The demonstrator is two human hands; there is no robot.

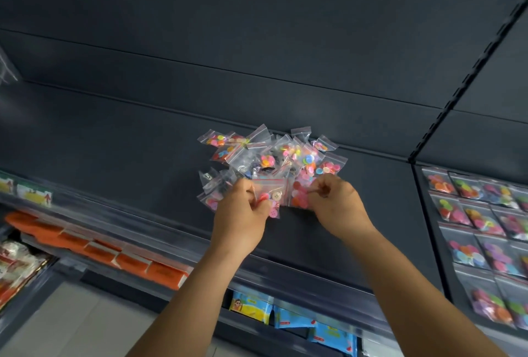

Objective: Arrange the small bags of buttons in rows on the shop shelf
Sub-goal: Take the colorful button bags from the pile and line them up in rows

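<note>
While a pile (274,154) lies on the shelf (114,139), left hand (243,214) and right hand (337,205) each curl fingers round a near bag (271,196).

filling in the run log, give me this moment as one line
stage: sorting | left hand: pinches button bag | right hand: pinches orange-button bag | pile of bags: heaped on shelf | rows: started at right

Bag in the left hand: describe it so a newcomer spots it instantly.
On the dark shop shelf lies a loose heap of small clear zip bags of coloured buttons. At its near edge, the left hand pinches one small clear bag. Unlike its neighbours, it shows a pale cream button among pink ones.
</note>
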